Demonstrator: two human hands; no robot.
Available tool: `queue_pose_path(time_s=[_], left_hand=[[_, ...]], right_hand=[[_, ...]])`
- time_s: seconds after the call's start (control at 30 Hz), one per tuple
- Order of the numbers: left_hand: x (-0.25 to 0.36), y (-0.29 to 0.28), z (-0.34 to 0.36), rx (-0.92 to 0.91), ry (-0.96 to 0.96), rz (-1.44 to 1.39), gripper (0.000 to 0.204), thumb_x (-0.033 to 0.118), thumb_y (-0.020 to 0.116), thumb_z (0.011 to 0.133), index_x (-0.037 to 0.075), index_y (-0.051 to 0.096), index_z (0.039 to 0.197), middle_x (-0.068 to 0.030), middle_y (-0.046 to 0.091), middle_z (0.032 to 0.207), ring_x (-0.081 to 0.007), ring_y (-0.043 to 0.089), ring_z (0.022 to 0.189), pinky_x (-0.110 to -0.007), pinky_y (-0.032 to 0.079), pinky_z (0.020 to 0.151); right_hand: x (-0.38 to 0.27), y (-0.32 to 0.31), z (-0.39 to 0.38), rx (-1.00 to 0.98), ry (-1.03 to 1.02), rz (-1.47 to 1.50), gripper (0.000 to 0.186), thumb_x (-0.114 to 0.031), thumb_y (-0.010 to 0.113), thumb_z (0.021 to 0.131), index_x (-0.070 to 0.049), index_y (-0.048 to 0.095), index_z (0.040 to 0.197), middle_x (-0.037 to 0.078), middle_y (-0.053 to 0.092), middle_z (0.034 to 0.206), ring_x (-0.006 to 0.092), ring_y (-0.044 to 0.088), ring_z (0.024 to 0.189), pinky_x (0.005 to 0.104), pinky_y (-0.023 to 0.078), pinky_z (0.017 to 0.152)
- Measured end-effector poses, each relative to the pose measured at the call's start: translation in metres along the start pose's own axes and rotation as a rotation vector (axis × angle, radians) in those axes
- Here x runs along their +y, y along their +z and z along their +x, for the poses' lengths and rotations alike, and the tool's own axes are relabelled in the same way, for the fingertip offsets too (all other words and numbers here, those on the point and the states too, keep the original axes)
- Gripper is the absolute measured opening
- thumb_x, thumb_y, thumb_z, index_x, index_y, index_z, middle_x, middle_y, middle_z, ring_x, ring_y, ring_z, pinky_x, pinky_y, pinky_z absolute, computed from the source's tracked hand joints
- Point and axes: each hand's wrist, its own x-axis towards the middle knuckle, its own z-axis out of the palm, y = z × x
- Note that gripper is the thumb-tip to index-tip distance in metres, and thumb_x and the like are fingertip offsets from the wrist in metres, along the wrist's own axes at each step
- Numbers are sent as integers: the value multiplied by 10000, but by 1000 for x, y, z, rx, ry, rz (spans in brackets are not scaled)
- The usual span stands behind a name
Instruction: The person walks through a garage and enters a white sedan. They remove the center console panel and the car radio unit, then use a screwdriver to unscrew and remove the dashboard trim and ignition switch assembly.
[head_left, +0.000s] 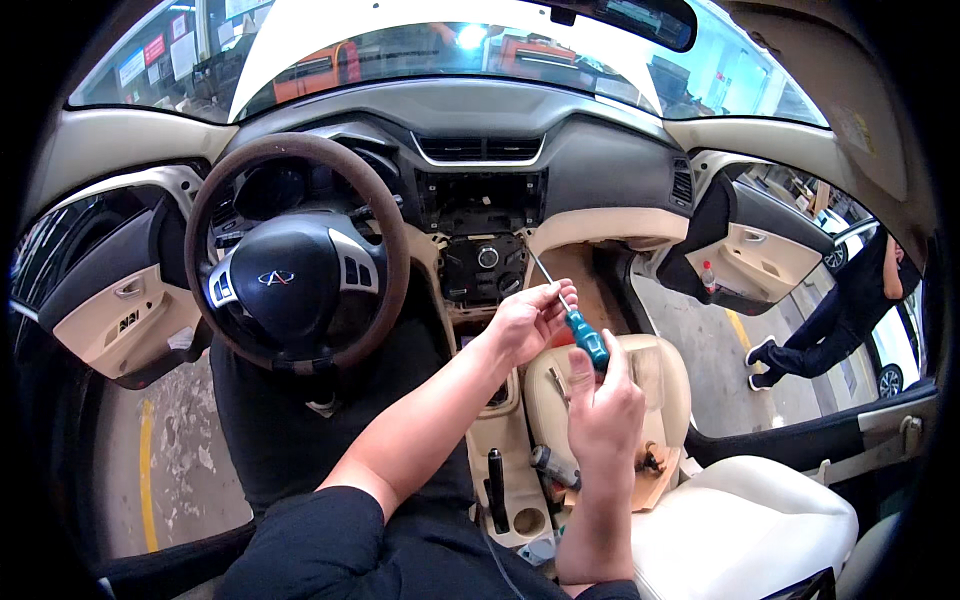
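I hold a screwdriver (588, 340) with a teal handle and a thin metal shaft over the passenger seat's front part, its shaft tilted up and to the left. My left hand (528, 322) pinches the shaft or something small at it; the fingers hide which. Lower down, my right hand (606, 408) grips the handle, thumb raised along it. Beyond the hands is the centre console's control panel (486, 268), its trim off and a round knob in the middle. Above it gapes a dark opening (482, 203) in the dashboard.
A brown-rimmed steering wheel (394, 262) stands at the left. Upright beside the seat is the handbrake lever (496, 485). Tools and a dark cylindrical object (553, 466) lie on the passenger seat (660, 385). Outside the open right door, a person (840, 320) in dark clothes is visible.
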Motion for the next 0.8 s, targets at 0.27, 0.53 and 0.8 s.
queue_pose_path(time_s=[0.27, 0.53, 0.8], left_hand=[[0, 6, 4, 69, -11, -14, 324, 146, 527, 1142, -62, 614, 1375, -96, 729, 1167, -175, 716, 1061, -317, 617, 984], [-3, 4, 1, 44, -12, -24, 306, 170, 584, 1130, -26, 618, 1362, -70, 727, 1115, -158, 720, 1020, -292, 625, 957], [2, -7, 10, 33, 18, -11, 274, 149, 572, 1133, -32, 626, 1331, -81, 728, 1117, -159, 729, 1005, -296, 642, 964]], right_hand=[[18, 2, 1, 111, -441, -115, 396, -16, 700, 959, -78, 729, 1349, 169, 658, 1282, 364, 673, 1177, 466, 548, 994], [24, 1, -1, 158, -523, -243, 386, -22, 777, 874, -123, 793, 1246, 120, 691, 1261, 353, 643, 1208, 463, 526, 1043], [-6, -1, -5, -4, 60, 121, 410, -45, 765, 915, -53, 714, 1321, 180, 669, 1259, 348, 683, 1145, 444, 569, 963]])
